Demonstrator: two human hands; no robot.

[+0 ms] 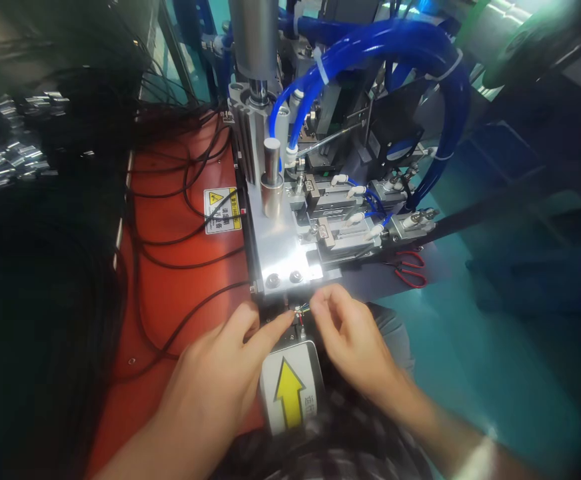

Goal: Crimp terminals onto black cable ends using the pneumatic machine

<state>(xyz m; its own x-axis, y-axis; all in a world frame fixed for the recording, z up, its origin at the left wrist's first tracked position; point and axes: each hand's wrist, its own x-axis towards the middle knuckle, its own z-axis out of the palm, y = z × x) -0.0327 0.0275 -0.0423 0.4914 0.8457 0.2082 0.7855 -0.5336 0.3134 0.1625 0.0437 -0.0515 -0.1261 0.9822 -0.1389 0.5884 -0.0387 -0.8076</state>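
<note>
My left hand [230, 347] reaches in from the lower left with its fingers curled. One of its fingertips is at a small wired part [298, 312] in front of the machine's metal block; what it grips is hidden. My right hand [353, 327] is closed in a pinch just right of that part. Thin coloured wires [306, 309] run toward its fingertips. Between and below my hands is a white plate with a yellow arrow [289, 393]. The bright metal block [278, 247] stands just beyond my fingers.
Blue air hoses [395, 43] arch over the pneumatic cylinders [348, 233]. Red-handled pliers [411, 270] lie at the right. Black cables [185, 260] loop across the orange-red base [195, 293], which bears a warning label [223, 210].
</note>
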